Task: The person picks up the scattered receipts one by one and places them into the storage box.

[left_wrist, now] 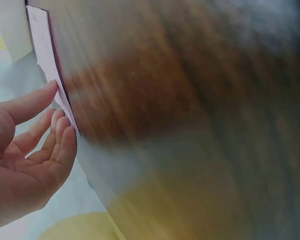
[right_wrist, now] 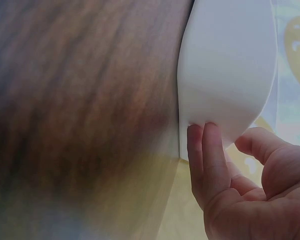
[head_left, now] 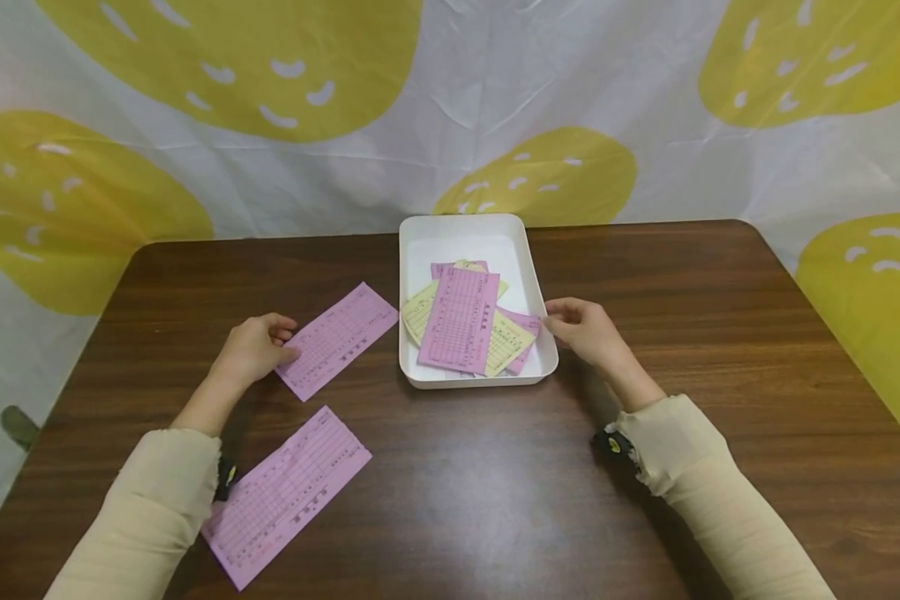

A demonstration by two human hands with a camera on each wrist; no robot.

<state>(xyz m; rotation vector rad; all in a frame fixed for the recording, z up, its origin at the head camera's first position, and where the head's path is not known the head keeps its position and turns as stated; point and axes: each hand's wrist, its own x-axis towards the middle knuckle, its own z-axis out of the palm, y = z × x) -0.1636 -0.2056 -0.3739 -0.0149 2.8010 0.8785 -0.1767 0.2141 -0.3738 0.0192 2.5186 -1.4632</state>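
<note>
A pink printed slip point(head_left: 337, 342) lies left of the white tray, its near left end between the thumb and fingers of my left hand point(head_left: 253, 346). In the left wrist view the thumb presses on the slip point(left_wrist: 48, 50) while the curled fingertips sit at its edge. My right hand point(head_left: 588, 332) holds the right side of the white tray point(head_left: 465, 385), thumb at the rim and fingertips against the outer wall point(right_wrist: 225, 65). Inside the tray, a pink slip point(head_left: 461, 321) lies over several crossed yellow slips point(head_left: 510, 343) and pink ones.
Another pink slip point(head_left: 288, 500) lies on the brown wooden table point(head_left: 480, 492), partly under the left forearm. A white curtain with yellow shapes point(head_left: 540, 179) hangs right behind the table's far edge. Dark bands point(head_left: 615, 446) sit at both wrists.
</note>
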